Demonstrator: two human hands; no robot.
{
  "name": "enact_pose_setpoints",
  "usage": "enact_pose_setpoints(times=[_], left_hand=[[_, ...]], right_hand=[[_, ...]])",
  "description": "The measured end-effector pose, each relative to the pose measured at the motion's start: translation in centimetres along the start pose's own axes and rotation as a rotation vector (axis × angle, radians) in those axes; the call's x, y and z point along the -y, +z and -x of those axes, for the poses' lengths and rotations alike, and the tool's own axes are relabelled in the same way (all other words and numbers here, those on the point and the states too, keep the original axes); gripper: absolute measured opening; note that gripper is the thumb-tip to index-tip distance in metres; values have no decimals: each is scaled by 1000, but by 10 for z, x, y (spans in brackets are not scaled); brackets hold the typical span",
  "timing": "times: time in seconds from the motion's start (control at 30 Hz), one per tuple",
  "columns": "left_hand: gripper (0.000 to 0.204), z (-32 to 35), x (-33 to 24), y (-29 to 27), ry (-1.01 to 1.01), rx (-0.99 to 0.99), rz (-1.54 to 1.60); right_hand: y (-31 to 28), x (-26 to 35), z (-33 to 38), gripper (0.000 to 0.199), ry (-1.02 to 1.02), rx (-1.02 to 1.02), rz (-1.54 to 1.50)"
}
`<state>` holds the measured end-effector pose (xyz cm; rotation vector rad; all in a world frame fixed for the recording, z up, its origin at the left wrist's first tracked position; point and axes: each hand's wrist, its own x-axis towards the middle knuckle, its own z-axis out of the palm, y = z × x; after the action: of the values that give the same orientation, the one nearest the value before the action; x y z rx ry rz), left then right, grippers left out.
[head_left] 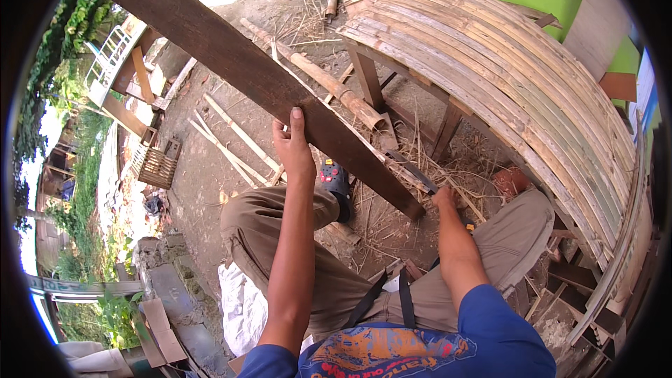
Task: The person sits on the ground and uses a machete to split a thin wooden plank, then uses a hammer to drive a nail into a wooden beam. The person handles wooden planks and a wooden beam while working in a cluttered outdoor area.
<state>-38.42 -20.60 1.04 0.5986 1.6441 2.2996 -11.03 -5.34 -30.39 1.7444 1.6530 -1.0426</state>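
A long dark plank (238, 56) is steadied by the left hand (294, 147), fingers closed over its edge; its near end is worked beside the right hand (444, 198), whose grip cannot be told. Firm support is judged necessary next.

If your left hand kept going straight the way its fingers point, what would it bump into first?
Nothing new: the left hand already grips the dark wooden plank, its fingers pointing up across it. Past the plank's far edge, a bamboo pole lies on the dirt ground, though depth is hard to judge.
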Motion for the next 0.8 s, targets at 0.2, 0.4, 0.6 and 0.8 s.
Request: enact_pose_setpoints(times=[0.2, 0.4, 0.6, 0.8], left_hand=[[40, -11, 12, -21, 21, -22, 61], [45, -8, 6, -35, -73, -34, 176], [72, -15, 15, -8, -56, -63, 407], [78, -26, 26, -41, -37, -84, 304]], right_hand=[[34, -17, -2, 48, -57, -259, 99], [38, -5, 11, 65, -123, -208, 302], [41, -10, -23, 52, -302, -72, 226], [-7, 43, 72, 37, -411, -218, 114]])
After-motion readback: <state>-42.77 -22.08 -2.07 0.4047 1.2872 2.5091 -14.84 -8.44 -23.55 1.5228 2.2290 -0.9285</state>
